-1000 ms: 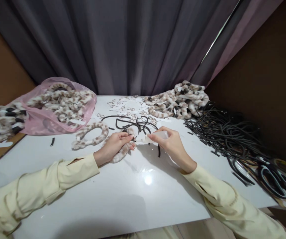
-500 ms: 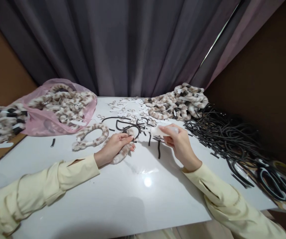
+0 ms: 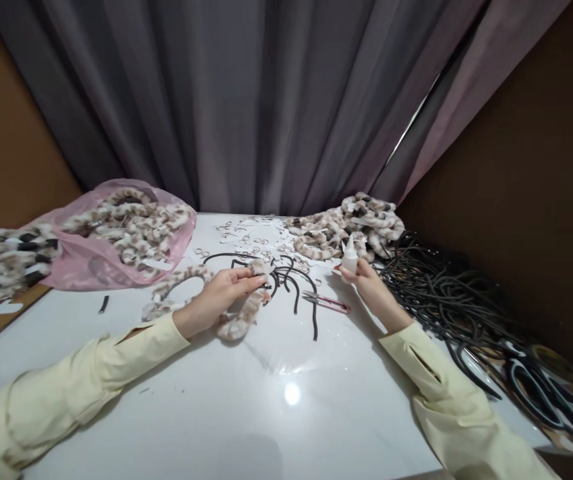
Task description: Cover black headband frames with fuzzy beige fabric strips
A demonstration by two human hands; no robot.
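Observation:
Between its thumb and fingers my left hand (image 3: 224, 293) pinches a spotted furry tube (image 3: 239, 325), which curves down toward the table. My right hand (image 3: 370, 288) is closed round a small white squeeze bottle (image 3: 350, 257), its nozzle pointing up. Below and left of that hand lie thread snips (image 3: 327, 302) with pinkish-red handles. Several short lengths of black cord (image 3: 296, 293) lie between the two hands. Partly behind my left hand rests another furry loop (image 3: 166, 288).
At the back left a pink plastic bag (image 3: 181, 250) holds furry tubes. More furry tubes (image 3: 316, 243) are heaped at the back right. Metal rings (image 3: 246, 243) lie scattered at the back. On the right are tangled black cords (image 3: 436, 293) and large scissors (image 3: 536, 393).
My right hand has moved right, away from the furry tube, and the bottle has turned from lying sideways to nozzle up. The snips now show fully. The view has shifted slightly.

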